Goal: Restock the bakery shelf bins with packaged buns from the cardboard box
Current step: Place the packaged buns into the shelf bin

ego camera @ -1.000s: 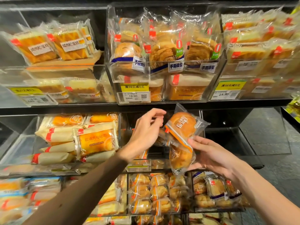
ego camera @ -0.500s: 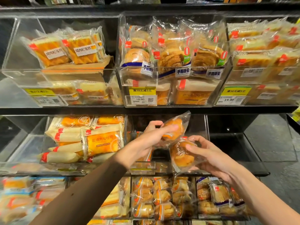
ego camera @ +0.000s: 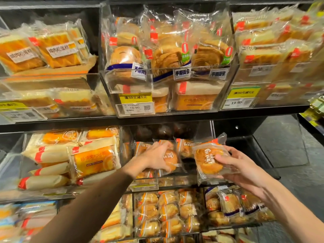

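Both arms of a person stretch toward the middle bin (ego camera: 212,132) on the centre shelf of a bakery display. The left hand (ego camera: 154,158) reaches inside that bin, its fingers curled round a wrapped bun (ego camera: 172,162) that sits among upright packs of the same kind (ego camera: 185,148). The right hand (ego camera: 245,171) grips a second bun (ego camera: 208,160) in clear wrap with orange trim. Its thumb lies across the face of the pack and its fingers are behind. The hand holds the pack tilted in front of the bin's right side, near the first bun but not touching it.

Dark rounded shapes at the back of the bin, above the packs, are too dim to identify.

In the bin to the left, long pale loaves (ego camera: 50,153) with red bands lie stacked beside an orange-labelled loaf pack (ego camera: 94,158). On the shelf above, a clear bin holds swirled bread (ego camera: 168,55) in bags, stacked over boxed loaves, with a yellow promotion card and a price tag (ego camera: 135,107) reading 19.90 on its front. Bins on either side of it carry sliced cake and sandwich-style packs. Below the hands, lower bins are filled with rows of small wrapped buns (ego camera: 166,211).
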Motion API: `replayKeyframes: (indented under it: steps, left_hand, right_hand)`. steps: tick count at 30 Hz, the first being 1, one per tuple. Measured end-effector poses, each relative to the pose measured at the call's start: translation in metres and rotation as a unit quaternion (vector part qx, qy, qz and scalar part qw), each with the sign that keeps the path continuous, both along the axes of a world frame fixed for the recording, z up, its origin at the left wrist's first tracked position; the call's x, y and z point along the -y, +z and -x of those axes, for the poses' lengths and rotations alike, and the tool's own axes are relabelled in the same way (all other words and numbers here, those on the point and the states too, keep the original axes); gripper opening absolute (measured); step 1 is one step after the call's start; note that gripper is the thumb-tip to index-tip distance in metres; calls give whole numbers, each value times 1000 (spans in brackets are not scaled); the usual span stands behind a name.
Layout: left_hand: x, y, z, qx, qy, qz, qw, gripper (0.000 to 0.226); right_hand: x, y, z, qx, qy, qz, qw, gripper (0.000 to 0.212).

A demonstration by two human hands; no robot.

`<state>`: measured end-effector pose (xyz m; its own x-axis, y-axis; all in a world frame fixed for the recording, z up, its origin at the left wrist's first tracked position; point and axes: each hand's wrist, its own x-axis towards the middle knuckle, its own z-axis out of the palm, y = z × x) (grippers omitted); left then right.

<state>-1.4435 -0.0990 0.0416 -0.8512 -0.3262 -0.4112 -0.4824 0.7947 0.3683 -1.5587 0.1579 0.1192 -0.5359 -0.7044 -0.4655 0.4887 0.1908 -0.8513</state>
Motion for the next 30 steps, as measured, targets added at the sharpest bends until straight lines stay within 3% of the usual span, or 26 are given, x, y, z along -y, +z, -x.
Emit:
replayKeyframes:
  steps: [8, 14, 21, 24, 27, 29, 30]
  left_hand:
    - [-4, -29, 17, 59, -135, 77, 986, 83]
    - [-4, -35, 15, 91, -170, 121, 974, 88]
    - [-7, -27, 10, 111, -204, 163, 959, 74]
    - [-5, -18, 8, 92, -160, 99, 978, 71]
    - [-1, 5, 9, -65, -63, -24, 996, 46]
    - [-6, 27, 10, -169, 36, -177, 969, 21]
    - [-11, 39, 11, -188, 76, -258, 945, 21]
  right_hand:
    - [-14, -2, 7, -19, -12, 3, 1000, 49]
    - [-16, -3, 9, -35, -9, -2, 999, 47]
    - [-11, -4, 9, -75, 11, -22, 997, 54]
    - [-8, -3, 10, -103, 19, -39, 994, 65]
    - [0, 2, 12, -127, 40, -48, 990, 65]
    - [10, 8, 13, -162, 73, -48, 983, 57]
    - [15, 10, 13, -182, 90, -49, 978, 53]
